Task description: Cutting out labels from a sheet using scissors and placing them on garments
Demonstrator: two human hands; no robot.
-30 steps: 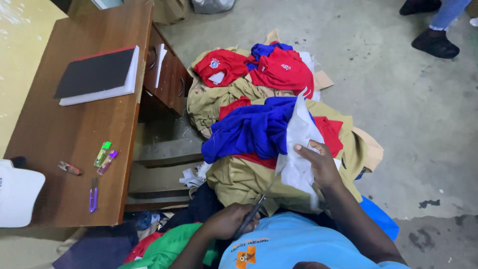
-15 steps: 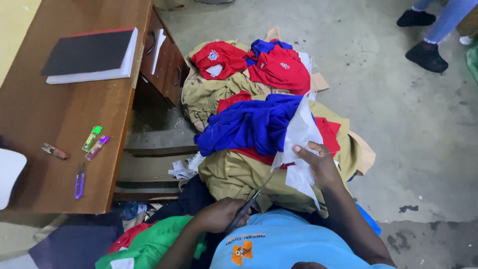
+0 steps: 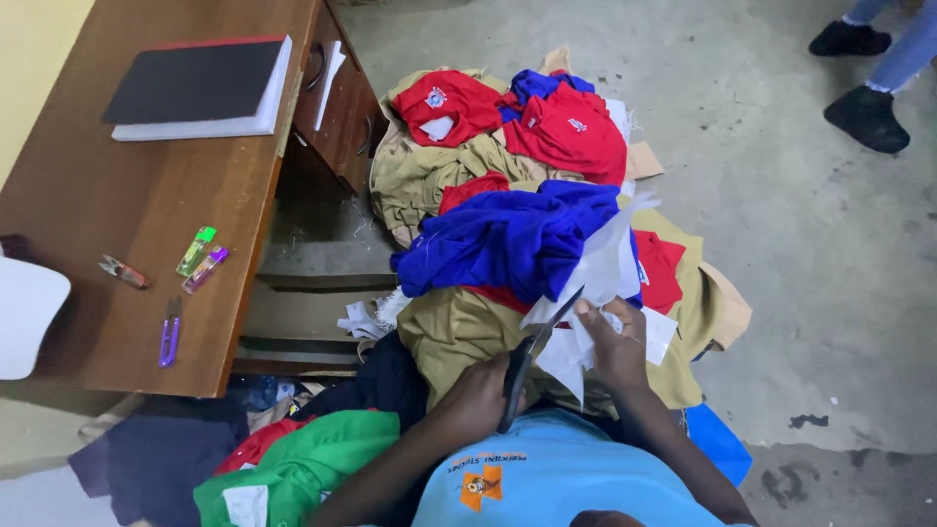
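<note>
Worktop [image 3: 117, 244]: brown wood, fills the 9 to 11 o'clock part of the view; drawer fronts face the floor pile.
Book [image 3: 195, 88]: black cover, red spine edge, lies flat at the worktop's far end, 11 o'clock.
Small items: two lighters, green [image 3: 195, 251] and purple [image 3: 205, 269], lie side by side; a purple thread snip [image 3: 169, 332] just nearer the worktop's front edge, at 9 o'clock.
Green garment [image 3: 312, 459]: crumpled on the floor at 7 o'clock, beside the left forearm.
Left hand [image 3: 478, 395]: at 6 o'clock, forearm comes up from lower left, knuckles toward the camera, fingers curled shut around the scissors' handles.
Scissors [image 3: 537, 356]: dark, blades angled up toward 1 o'clock, tips reaching into the white fabric; blade gap looks slight, cannot tell exactly.
White fabric [image 3: 595, 293]: thin pale sheet, stands up between the hands, its upper part lying against the blue garment.
Right hand [image 3: 615, 346]: just right of the scissors, forearm comes up from lower right, fingers pinched closed on the white fabric's lower edge, thumb side toward the blades.
Blue garment [image 3: 508, 239]: bunched on top of the pile at 12 o'clock, on khaki cloth [image 3: 449, 332].
Red shirts [image 3: 566, 132]: at the pile's far end, 12 to 1 o'clock.
Another person's shoes [image 3: 864, 117]: on the concrete floor, 2 o'clock, well apart.
</note>
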